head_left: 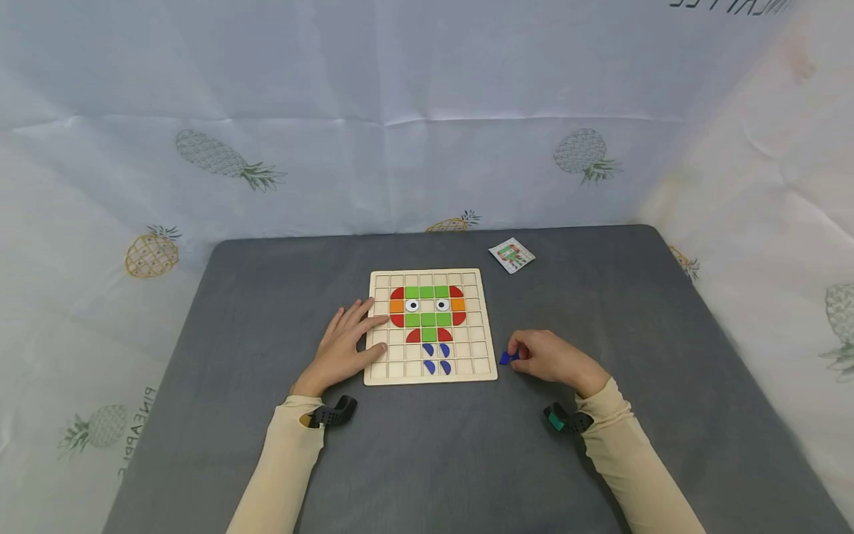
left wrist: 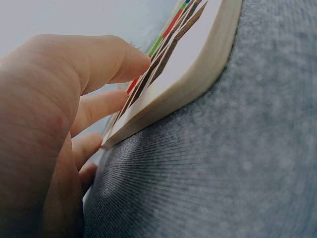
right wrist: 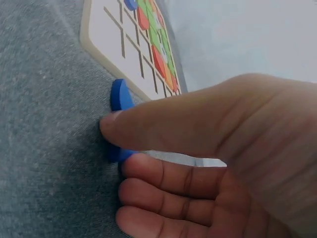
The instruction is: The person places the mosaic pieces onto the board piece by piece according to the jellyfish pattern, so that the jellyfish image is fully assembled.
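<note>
A square wooden grid board point(head_left: 479, 348) lies on the grey table, bearing green squares point(head_left: 427, 292), red rounded pieces point(head_left: 455, 292), orange squares and two eye tiles. Below them sit several small blue half-round pieces point(head_left: 429, 366). My left hand point(head_left: 343, 345) rests with spread fingers on the board's left edge, thumb and fingertips over its cells. Just off the right edge, my right hand point(head_left: 550, 360) bends its fingers down to the table and pinches a blue piece point(right wrist: 119, 154) between thumb and fingers. Another blue piece point(right wrist: 120, 94) lies beside the thumb, nearer the board.
A small printed card point(head_left: 511, 256) with a coloured pattern lies behind the board, toward the right. Pale curtains point(head_left: 400, 170) with pineapple prints hang behind the table's far edge and along both sides.
</note>
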{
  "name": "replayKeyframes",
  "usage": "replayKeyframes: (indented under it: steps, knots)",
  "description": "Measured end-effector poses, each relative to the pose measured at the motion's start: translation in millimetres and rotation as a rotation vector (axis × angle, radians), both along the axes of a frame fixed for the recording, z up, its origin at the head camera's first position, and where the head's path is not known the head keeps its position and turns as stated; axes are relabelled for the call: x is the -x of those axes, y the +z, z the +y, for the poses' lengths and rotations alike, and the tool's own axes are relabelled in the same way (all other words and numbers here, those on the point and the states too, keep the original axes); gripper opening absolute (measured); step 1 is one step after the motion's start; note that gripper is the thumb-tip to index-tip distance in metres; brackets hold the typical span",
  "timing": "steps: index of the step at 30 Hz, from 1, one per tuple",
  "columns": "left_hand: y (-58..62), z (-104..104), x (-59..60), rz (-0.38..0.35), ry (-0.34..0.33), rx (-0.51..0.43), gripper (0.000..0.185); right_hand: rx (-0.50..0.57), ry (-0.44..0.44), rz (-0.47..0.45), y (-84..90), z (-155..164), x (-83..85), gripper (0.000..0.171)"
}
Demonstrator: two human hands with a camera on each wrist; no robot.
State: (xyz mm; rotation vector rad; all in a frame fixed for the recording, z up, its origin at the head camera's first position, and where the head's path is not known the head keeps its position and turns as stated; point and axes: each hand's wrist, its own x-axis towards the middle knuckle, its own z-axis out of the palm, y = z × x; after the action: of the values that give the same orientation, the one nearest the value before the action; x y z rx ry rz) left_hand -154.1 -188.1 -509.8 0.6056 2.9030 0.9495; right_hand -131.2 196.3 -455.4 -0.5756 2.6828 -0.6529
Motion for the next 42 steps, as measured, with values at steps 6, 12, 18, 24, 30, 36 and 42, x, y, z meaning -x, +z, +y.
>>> replayKeyframes:
  steps: [6,12,18,24,30,36,42]
  knots:
    - [2.5,3.3,1.9,0.008,-0.02,0.01,0.052,0.017,-0.029,0.021,0.6,1.2,2.9,0.016]
    - [2.1,2.7,1.9,0.011,-0.015,-0.003,0.052,0.102,-0.028,0.052,12.7,-12.2,12.0,0.018]
    - [0.0,-0.7,1.5,-0.009,0.01,0.004,0.052,0.183,-0.009,0.079,29.2,-35.4,25.1,0.018]
    - [-1.4,-1.8,1.8,-0.018,0.005,0.011,0.052,0.24,0.011,0.118,39.4,-51.7,29.9,0.018]
    - [-0.4,0.1,1.7,-0.016,0.0,0.004,0.052,0.289,-0.008,0.148,43.7,-68.1,35.2,0.018]
    - [2.5,1.9,0.1,-0.019,-0.004,-0.004,0.052,0.353,0.045,0.119,41.4,-86.5,39.2,0.017]
    - [2.8,1.2,0.0,-0.023,0.006,0.0,0.051,0.399,0.117,0.102,34.1,-102.6,39.9,0.015]
